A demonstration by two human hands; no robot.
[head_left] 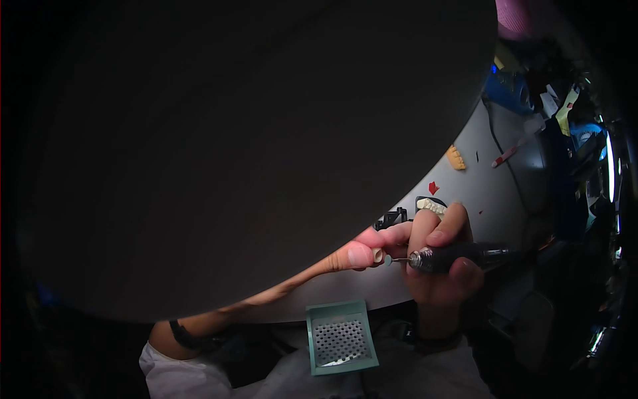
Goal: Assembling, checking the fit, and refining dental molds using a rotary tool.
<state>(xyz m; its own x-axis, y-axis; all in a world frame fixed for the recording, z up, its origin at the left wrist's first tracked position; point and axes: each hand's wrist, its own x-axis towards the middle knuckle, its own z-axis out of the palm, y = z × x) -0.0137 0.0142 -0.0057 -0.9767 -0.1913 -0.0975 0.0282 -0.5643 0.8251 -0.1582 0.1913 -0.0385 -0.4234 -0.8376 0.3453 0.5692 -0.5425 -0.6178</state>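
Between thumb and fingers, my left hand [355, 255] pinches a small, hollow off-white dental crown [377, 255]. My right hand [435, 284] is wrapped around a dark rotary handpiece [458, 257]. A thin shank sticks out of its tip and carries a small pale-green grinding disc [388, 261]. The disc is right beside the crown; whether they touch I cannot tell. Just beyond my right fingers is a white dental model [432, 205], partly hidden by them, with a black hinged frame [393, 218] next to it.
A large dark shape [252, 146] blocks most of the view. On the grey table [478, 193] lie a tan tooth model [456, 158], a red scrap [433, 188] and a red-and-white stick [504, 157]. A green tray [369, 342] with a perforated plate is at the near edge. Clutter fills the right.
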